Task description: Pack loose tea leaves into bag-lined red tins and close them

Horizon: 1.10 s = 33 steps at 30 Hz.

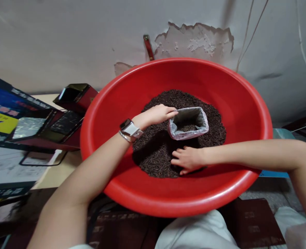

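A large red basin [184, 197] holds a heap of dark, loose dried leaves [158, 166] that looks like tea. Over the heap is a small rectangular foil bag [190, 135], its mouth open upward and some leaves inside. My left hand [159, 114], with a watch on the wrist, grips the bag's left edge, fingers on the rim. In front of the bag, my right hand [188, 159] rests palm down on the leaves, fingers bent and spread apart, their tips partly in shadow. Whether any leaves lie under its palm is hidden.
Dark red boxes [75, 98], some with foil showing in their tops, stand left of the basin beside a printed carton [2, 114]. Behind the basin is a wall [77, 38] with peeling paint and hanging cords. A dark box [257, 221] lies near the front right.
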### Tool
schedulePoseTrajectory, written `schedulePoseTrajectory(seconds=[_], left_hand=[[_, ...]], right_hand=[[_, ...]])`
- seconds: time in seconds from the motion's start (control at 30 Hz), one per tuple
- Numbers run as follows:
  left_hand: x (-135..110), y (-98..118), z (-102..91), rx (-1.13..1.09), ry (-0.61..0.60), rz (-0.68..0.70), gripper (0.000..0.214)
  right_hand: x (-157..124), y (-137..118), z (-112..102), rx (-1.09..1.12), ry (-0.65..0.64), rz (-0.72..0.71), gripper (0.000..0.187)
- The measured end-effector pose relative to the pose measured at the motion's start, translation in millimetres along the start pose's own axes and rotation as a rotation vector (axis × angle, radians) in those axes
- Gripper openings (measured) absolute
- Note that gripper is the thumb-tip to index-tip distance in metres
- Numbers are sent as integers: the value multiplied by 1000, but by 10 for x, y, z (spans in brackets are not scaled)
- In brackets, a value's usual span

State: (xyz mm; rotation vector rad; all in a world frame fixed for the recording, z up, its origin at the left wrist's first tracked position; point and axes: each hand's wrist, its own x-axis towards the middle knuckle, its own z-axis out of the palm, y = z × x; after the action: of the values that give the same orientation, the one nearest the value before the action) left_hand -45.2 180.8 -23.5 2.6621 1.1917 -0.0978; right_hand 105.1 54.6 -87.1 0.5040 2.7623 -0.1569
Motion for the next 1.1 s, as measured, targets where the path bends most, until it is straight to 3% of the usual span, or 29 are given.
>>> schedulePoseTrajectory(seconds=[0.07,0.17,0.4,0.5,0.6,0.67,0.73,0.83,0.9,0.97,1.03,1.1], left_hand=[[0,13,-5,28,-3,-13,45],[5,25,-6,73,0,-19,46],[18,34,4,89,19,-14,45],[18,31,3,75,24,5,43],[15,19,2,25,36,28,40],[16,9,2,1,33,42,39],[23,3,-1,6,22,46,37],[36,14,-12,36,12,21,35],[36,34,-26,43,17,-5,35],[28,60,-44,31,16,-14,36],[17,83,-58,22,20,-8,37],[12,95,-63,30,30,0,38]], right_hand=[[26,148,163,41,-184,166,58],[40,344,280,137,-311,266,61],[85,338,214,130,-260,185,37],[111,220,-22,46,-100,93,40],[45,144,-395,-81,182,25,43],[-59,190,-622,-139,328,99,42],[-172,314,-755,-188,424,272,39],[-258,498,-759,-304,541,426,32],[-230,500,-687,-383,613,314,27],[-153,383,-592,-409,629,97,25],[-61,203,-473,-372,543,-106,25],[25,43,-324,-302,378,-218,27]])
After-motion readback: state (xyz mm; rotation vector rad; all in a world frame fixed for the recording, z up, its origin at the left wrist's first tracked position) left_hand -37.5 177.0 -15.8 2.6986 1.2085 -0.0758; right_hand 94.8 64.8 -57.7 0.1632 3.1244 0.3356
